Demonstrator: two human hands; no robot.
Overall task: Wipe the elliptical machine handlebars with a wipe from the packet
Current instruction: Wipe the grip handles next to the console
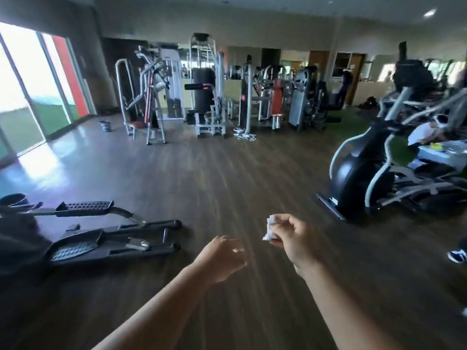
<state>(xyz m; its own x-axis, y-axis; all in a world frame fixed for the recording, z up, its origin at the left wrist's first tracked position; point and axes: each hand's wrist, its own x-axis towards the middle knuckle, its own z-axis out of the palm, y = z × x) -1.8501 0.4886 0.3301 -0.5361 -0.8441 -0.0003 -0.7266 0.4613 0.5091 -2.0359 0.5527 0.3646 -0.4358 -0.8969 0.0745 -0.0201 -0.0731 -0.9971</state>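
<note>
Slack left grip [222, 258], pinching right grip [294, 238]

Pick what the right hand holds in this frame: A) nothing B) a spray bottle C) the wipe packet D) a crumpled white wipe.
D: the right hand pinches a crumpled white wipe in its fingers; the left hand beside it holds nothing.

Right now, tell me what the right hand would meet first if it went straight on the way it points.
Nothing close: the right hand, pinching the wipe, points over wooden floor; the way looks free up to the distant weight machines, though depth is unclear.
</note>
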